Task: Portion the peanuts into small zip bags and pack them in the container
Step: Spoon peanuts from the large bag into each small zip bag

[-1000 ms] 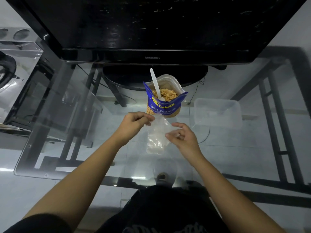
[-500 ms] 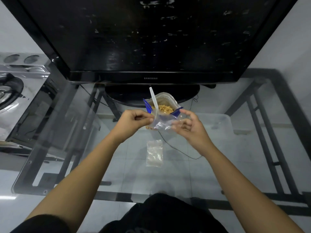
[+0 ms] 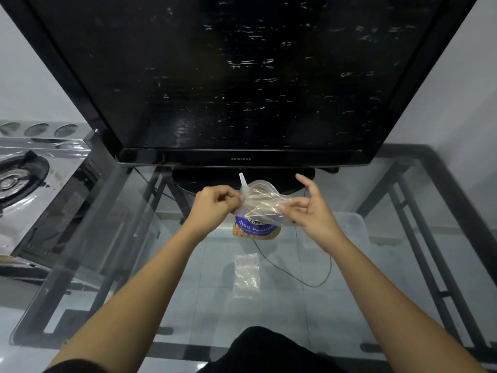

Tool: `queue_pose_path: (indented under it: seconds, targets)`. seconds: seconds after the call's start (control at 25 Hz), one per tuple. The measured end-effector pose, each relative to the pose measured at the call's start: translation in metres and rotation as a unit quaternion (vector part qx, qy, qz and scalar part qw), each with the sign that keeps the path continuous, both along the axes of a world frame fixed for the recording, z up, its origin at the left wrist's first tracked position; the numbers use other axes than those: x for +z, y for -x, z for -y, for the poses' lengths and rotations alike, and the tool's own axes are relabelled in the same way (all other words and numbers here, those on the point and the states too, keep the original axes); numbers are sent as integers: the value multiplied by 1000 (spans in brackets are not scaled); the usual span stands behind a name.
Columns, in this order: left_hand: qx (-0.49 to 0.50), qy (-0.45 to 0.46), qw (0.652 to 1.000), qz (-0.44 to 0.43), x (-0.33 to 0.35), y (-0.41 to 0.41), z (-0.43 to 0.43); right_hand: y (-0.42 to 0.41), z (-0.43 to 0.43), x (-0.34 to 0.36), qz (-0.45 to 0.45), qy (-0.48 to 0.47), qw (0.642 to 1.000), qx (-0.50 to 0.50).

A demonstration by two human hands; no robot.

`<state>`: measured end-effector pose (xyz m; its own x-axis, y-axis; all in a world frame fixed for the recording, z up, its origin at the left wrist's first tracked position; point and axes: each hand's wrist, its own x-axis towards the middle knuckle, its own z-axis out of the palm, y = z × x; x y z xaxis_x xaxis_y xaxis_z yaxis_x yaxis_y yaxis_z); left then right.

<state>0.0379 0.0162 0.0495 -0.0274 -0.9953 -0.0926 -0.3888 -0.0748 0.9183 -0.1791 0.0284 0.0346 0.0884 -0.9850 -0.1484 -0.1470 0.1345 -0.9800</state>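
I hold a small clear zip bag in the air between both hands. My left hand pinches its left edge and my right hand pinches its right side, index finger raised. Behind and below it stands the blue peanut pouch, mostly hidden by the bag, with a white spoon handle sticking up from it. A stack of empty zip bags lies flat on the glass table nearer to me. The clear plastic container sits to the right, partly behind my right forearm.
A large black television stands at the back of the glass table, its base just beyond the pouch. A gas stove is at the left. A black cable runs beneath the glass.
Both hands have lifted one zip bag up and away from me, to in front of the peanut pouch. The remaining bags stay on the table. The camera has tilted up.
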Motion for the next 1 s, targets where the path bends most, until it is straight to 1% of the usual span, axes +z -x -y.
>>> queue_pose_path:
  seconds: [0.16, 0.24, 0.28, 0.36, 0.44, 0.48, 0.6, 0.72, 0.84, 1.0]
  targets:
    - [-5, 2, 1000, 4, 1, 0, 4, -3, 6, -2, -23, 18, 999, -31]
    - [-10, 7, 1000, -3, 1, 2, 8, -7, 10, -1, -83, 60, 994, -51]
    - [-9, 7, 1000, -7, 1, 4, 10, -9, 10, 0, -137, 101, 984, -44]
    - [-11, -2, 1000, -12, 3, 7, 13, -13, 9, 4, -259, 194, 946, 24]
    - [-33, -17, 999, -20, 3, 11, 14, -19, 9, 9, -342, 229, 906, 101]
    - [-45, -22, 998, -24, 3, 12, 15, -22, 10, 9, -362, 228, 896, 115]
    - [-57, -29, 997, -38, -1, 14, 19, -24, 14, 3, -369, 239, 894, 94]
    - [-53, -42, 996, -52, -6, 14, 22, -22, 16, -3, -348, 260, 897, 82]
    - [-60, -61, 995, -48, -13, 15, 25, -20, 16, -8, -327, 278, 900, 73]
    - [-65, -71, 994, -53, -20, 18, 28, -18, 18, -14, -322, 248, 909, 90]
